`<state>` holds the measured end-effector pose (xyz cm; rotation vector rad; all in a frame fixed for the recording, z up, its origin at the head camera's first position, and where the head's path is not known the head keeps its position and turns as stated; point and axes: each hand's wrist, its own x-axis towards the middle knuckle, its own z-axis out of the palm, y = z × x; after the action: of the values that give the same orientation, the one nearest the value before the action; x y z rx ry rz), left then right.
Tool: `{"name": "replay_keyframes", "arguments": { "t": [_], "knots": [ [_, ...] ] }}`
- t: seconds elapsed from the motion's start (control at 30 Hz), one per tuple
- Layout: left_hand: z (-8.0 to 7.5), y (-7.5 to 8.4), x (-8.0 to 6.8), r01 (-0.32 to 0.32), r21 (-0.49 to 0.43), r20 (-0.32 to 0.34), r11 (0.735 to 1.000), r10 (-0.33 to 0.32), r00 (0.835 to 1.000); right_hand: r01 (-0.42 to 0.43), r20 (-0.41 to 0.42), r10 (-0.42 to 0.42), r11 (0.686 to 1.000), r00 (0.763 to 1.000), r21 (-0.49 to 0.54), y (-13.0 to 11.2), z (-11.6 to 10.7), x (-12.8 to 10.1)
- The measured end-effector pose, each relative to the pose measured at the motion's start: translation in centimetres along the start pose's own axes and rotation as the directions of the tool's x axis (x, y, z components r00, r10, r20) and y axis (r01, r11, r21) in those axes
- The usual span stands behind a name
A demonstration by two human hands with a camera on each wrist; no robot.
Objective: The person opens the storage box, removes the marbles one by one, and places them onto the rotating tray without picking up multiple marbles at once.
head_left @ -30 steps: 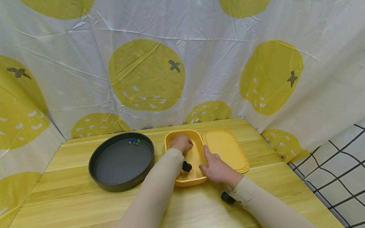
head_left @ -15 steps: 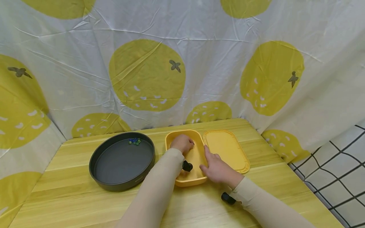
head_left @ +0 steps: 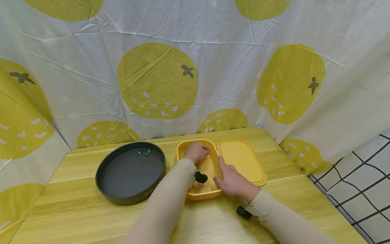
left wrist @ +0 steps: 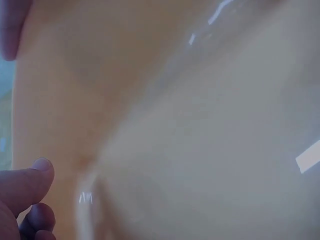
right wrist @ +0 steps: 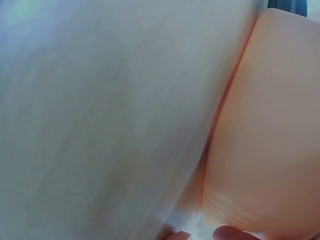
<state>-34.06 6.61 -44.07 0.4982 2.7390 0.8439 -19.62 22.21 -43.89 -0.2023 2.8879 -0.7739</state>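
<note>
My left hand (head_left: 196,151) is down inside a yellow plastic food container (head_left: 203,196), near its far right corner. In the left wrist view its thumb (left wrist: 31,184) lies above curled fingers, and I cannot tell if anything is between them. My right hand (head_left: 233,181) grips the container's right wall, its index finger along the rim and its thumb reaching inside. The right wrist view shows smooth peach-toned plastic (right wrist: 265,120) close up, with fingertips at the bottom edge. To the left stands a round dark grey pan (head_left: 131,174) with several blue and green marbles (head_left: 144,151) at its far side.
A flat yellow lid (head_left: 242,161) lies right of the container on the wooden table (head_left: 100,220). White cloth (head_left: 219,78) with yellow fruit prints hangs behind. At the far right is a black wire grid (head_left: 359,183). Black cameras sit on both wrists.
The left hand has shifted slightly right and turned inside the container. A small dark thing seen at its fingertips earlier no longer shows. The right hand has stayed in place.
</note>
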Motion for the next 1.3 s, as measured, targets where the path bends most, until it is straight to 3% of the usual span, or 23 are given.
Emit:
{"name": "replay_keyframes", "arguments": {
  "t": [0.43, 0.73, 1.3],
  "knots": [
    [-1.0, 0.6, -0.4, -0.04, -0.014, -0.002, 0.999, 0.04, 0.999, -0.002, 0.014, 0.002, 1.0, 1.0, -0.012, 0.2, 0.0, 0.2],
    [-1.9, 0.7, -0.7, -0.05, -0.08, -0.001, 0.996, 0.05, 0.999, 0.004, 0.018, -0.004, 1.0, 1.0, -0.009, 0.0, -0.1, 0.1],
    [-4.6, 0.3, -2.1, -0.099, -0.033, -0.065, 0.994, 0.097, 0.993, -0.011, 0.035, 0.012, 1.0, 0.999, -0.016, -0.2, -0.3, 0.0]
  ]
}}
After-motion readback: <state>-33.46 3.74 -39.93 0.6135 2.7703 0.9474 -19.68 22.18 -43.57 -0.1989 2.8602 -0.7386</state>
